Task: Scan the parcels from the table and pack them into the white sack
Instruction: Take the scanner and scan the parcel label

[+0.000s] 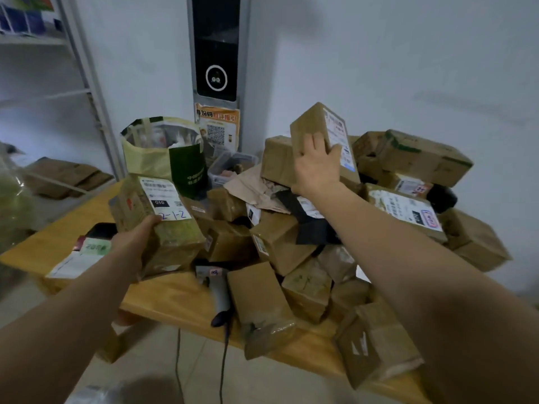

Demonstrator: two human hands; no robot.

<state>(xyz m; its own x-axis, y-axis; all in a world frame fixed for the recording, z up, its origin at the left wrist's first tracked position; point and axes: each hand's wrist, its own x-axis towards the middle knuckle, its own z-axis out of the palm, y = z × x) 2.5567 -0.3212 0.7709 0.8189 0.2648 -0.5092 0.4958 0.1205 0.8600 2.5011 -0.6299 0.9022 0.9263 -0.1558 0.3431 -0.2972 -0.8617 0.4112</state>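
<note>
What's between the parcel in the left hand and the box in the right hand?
Head view: not bare. Between the labelled parcel and the raised box lie crumpled brown paper and brown boxes of the heap.

We cannot read the blurred label (164,199) on the parcel (175,237) in our left hand (131,243), which partly covers a dark device (102,230)

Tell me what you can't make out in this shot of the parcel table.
All head view.
1. Labelled parcel in left hand: printed text blurred.
2. Raised parcel in right hand: label partly covered by thumb.
3. Scanner: blurred, head partly behind parcel pile.
4. White sack: not identifiable in frame.
</note>
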